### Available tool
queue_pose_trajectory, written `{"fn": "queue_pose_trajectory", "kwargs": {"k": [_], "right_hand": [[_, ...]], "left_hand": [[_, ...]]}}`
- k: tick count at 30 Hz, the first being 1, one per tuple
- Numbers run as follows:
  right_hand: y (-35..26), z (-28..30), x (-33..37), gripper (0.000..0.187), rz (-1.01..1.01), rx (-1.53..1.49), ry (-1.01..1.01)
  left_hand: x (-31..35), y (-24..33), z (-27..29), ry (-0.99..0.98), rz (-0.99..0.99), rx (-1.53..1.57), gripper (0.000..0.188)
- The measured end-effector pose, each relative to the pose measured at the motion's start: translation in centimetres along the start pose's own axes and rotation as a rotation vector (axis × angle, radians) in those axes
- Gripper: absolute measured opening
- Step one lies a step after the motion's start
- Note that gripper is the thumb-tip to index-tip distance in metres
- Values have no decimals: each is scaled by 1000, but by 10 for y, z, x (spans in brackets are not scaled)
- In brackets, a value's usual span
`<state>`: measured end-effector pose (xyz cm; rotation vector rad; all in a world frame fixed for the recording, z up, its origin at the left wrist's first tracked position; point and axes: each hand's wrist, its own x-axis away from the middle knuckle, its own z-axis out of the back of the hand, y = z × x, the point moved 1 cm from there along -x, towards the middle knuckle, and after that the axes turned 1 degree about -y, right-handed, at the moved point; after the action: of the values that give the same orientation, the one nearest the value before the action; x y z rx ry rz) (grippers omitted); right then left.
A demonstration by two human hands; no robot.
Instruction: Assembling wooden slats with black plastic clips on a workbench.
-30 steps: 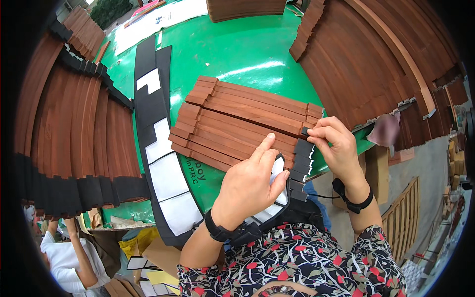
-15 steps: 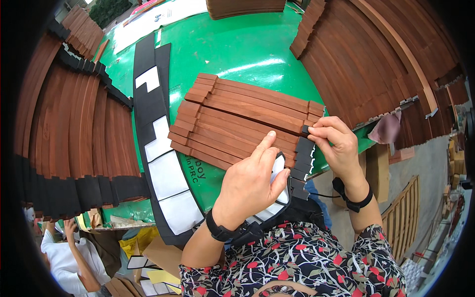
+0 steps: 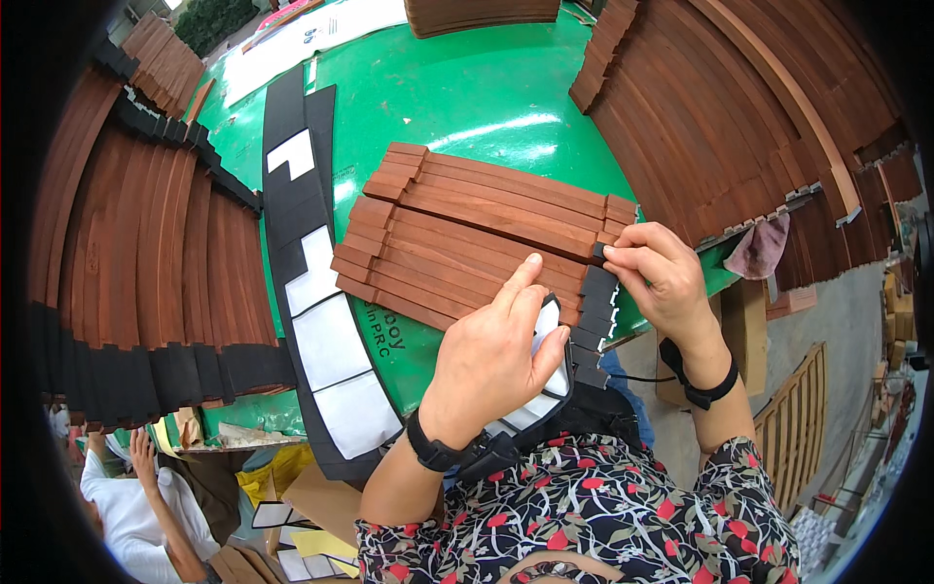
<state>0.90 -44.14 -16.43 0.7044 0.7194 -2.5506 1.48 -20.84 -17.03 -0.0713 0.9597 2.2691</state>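
my right hand [image 3: 666, 284]: fingers pinching a little black patch [image 3: 598, 251] | left hand [image 3: 486, 365]: index on brown wooden slats [image 3: 467, 214], can't tell if it's gripping anything

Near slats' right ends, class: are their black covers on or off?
On: black covers hide the right ends of the near slats, while the far slats show brown wood there.

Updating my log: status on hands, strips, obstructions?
Right hand pinches black piece. Wooden strips lie side by side. Left hand partly hides black-and-white sheet.
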Motion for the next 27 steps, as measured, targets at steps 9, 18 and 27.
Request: {"fn": "queue_pose_trajectory", "kwargs": {"k": [9, 18, 27], "right_hand": [[-1, 5, -8, 17, 89, 27, -78], [-5, 12, -10, 17, 57, 72, -179], [-8, 7, 15, 40, -317, -258, -29]], "left_hand": [[0, 0, 0, 4, 4, 12, 35], [1, -1, -2, 30, -11, -1, 34], [-3, 0, -3, 34, -6, -13, 34]]}}
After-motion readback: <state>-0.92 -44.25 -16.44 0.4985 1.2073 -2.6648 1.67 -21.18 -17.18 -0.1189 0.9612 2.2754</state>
